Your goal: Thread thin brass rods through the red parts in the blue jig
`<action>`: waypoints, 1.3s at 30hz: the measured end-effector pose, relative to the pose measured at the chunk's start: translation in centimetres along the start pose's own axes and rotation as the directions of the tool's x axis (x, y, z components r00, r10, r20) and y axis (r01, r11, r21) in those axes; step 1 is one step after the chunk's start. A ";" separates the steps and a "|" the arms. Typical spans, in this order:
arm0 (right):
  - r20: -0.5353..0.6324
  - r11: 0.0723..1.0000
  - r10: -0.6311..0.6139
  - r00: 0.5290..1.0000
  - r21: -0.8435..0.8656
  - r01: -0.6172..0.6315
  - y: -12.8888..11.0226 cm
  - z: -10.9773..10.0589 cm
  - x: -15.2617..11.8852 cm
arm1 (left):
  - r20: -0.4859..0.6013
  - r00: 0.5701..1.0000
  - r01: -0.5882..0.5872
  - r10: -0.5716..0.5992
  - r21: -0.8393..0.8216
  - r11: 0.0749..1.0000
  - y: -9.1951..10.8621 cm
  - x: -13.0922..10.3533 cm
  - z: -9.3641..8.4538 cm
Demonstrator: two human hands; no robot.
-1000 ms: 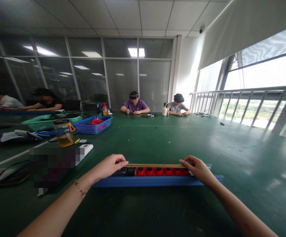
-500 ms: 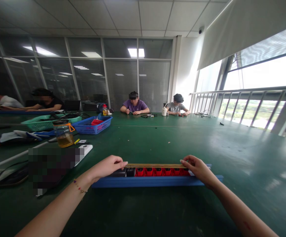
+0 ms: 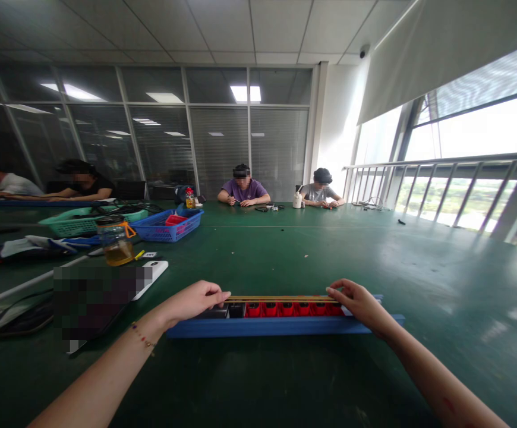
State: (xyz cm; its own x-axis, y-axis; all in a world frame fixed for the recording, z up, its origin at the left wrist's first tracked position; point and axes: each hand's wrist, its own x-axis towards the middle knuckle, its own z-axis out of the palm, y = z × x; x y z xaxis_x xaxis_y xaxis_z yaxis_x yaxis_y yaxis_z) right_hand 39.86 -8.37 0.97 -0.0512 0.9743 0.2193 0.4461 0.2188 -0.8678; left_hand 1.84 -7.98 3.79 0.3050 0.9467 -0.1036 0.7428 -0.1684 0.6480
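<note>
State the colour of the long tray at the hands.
The tray is blue, best seen in the head view.

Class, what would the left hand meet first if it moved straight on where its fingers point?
The left hand would first meet the yellow strips at its fingertips, then probably the right hand, though depth is unclear here.

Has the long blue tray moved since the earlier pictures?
No, I see no clear shift: the blue tray keeps the same place relative to the jar.
</note>
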 end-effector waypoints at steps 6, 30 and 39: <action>0.015 0.998 -0.012 1.000 -0.060 0.013 0.5 -0.1 0.1 | -0.030 0.997 -0.070 0.071 0.039 0.997 1.0 -0.1 0.0; 0.040 0.935 -0.063 0.997 -0.348 0.073 0.6 0.0 0.3 | -0.165 0.923 -0.270 0.349 0.368 0.890 1.6 -0.7 -0.8; 0.057 0.932 -0.062 0.996 -0.354 0.078 0.4 0.0 0.3 | -0.236 0.809 -0.315 0.538 0.599 0.736 1.9 -0.9 -0.5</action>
State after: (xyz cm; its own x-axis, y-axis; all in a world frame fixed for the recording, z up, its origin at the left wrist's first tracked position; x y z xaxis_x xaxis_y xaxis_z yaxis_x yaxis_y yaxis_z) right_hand 40.01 -7.99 0.65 -0.1297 0.9603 0.2469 0.7278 0.2613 -0.6341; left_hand 2.66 -9.01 5.48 0.5058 0.7405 0.4426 0.8079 -0.5865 0.0581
